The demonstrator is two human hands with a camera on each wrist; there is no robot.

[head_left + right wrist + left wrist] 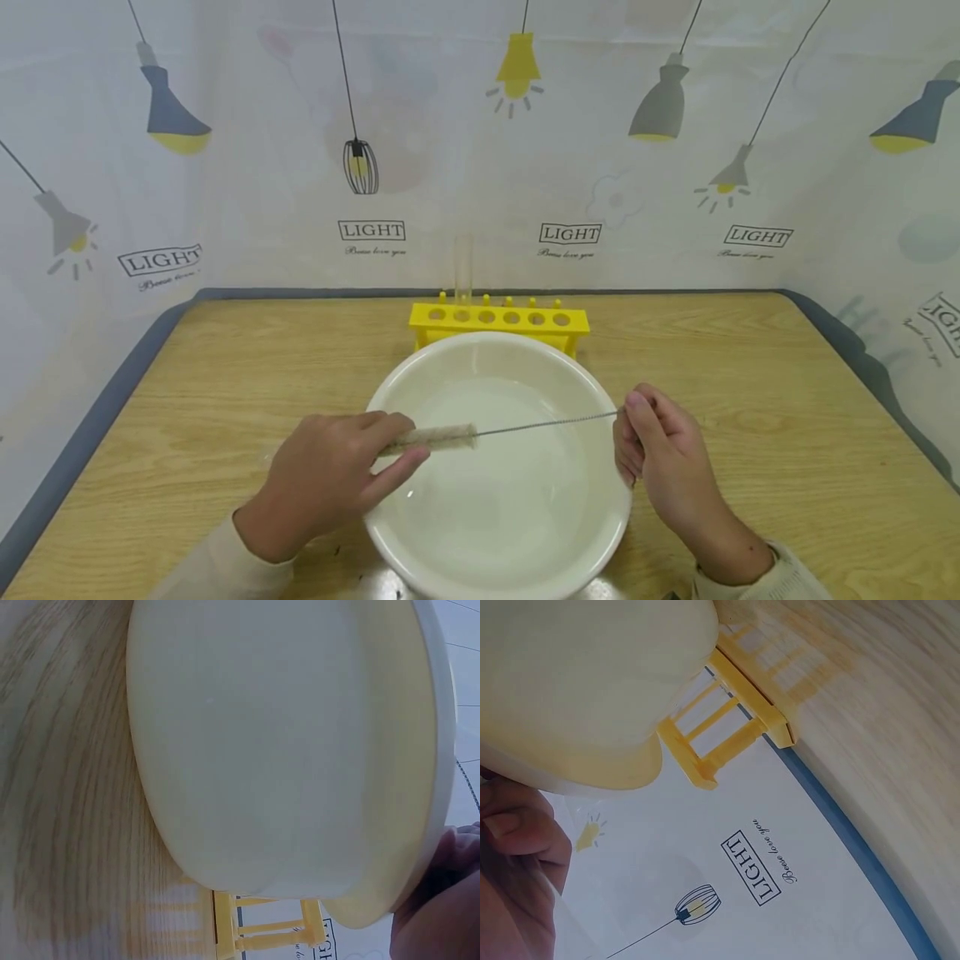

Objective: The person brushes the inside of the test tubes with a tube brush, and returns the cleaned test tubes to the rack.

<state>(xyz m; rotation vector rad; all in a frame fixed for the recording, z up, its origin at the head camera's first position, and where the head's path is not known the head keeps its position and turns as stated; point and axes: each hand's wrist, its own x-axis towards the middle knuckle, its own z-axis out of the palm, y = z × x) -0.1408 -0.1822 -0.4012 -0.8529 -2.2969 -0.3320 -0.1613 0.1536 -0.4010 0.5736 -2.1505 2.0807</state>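
Note:
Over the white basin (495, 575), my left hand (322, 467) holds a clear test tube between thumb and fingers. Pale bristles of a test tube brush (450, 435) show at the tube's mouth, and the rest of them are covered by the hand. The brush's twisted wire runs rightward to my right hand (667, 458), whose curled fingers grip its end above the basin's right rim. In the left wrist view, the left fingers (525, 832) appear beside the basin. The right wrist view shows part of the right hand (442, 900) near the rim.
Behind the basin stands a yellow test tube rack (498, 318) with a row of holes. One clear test tube (463, 271) stands upright in it. The wooden table (247, 358) meets a lamp-printed cloth backdrop (450, 167) at the back and sides.

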